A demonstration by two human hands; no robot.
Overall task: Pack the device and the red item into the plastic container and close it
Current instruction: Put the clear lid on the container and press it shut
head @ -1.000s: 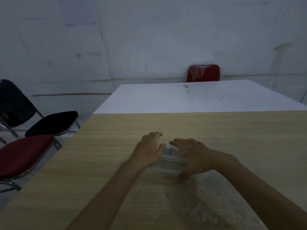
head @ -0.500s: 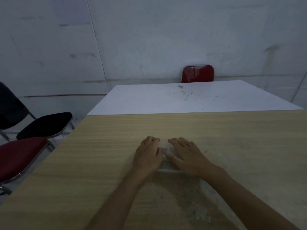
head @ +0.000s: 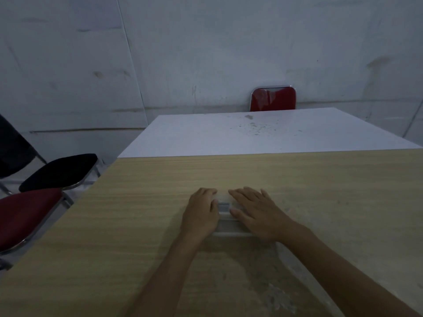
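A small clear plastic container (head: 225,221) lies on the wooden table (head: 142,225) with its lid on. My left hand (head: 201,213) rests palm down on the lid's left side, and my right hand (head: 256,213) lies flat on its right side. Only a narrow strip of lid shows between the hands. The device and the red item are hidden from view; the scene is dim and I cannot tell what is inside the container.
A white table (head: 251,133) abuts the wooden one at the far edge. A red chair back (head: 272,99) stands behind it by the wall. At the left are a black chair seat (head: 59,171) and a red chair seat (head: 25,213). Pale dusty smears mark the near right tabletop (head: 279,296).
Both hands have moved closer together and flattened onto the container lid; the right hand shifted from the container's side onto its top. The view tilted slightly.
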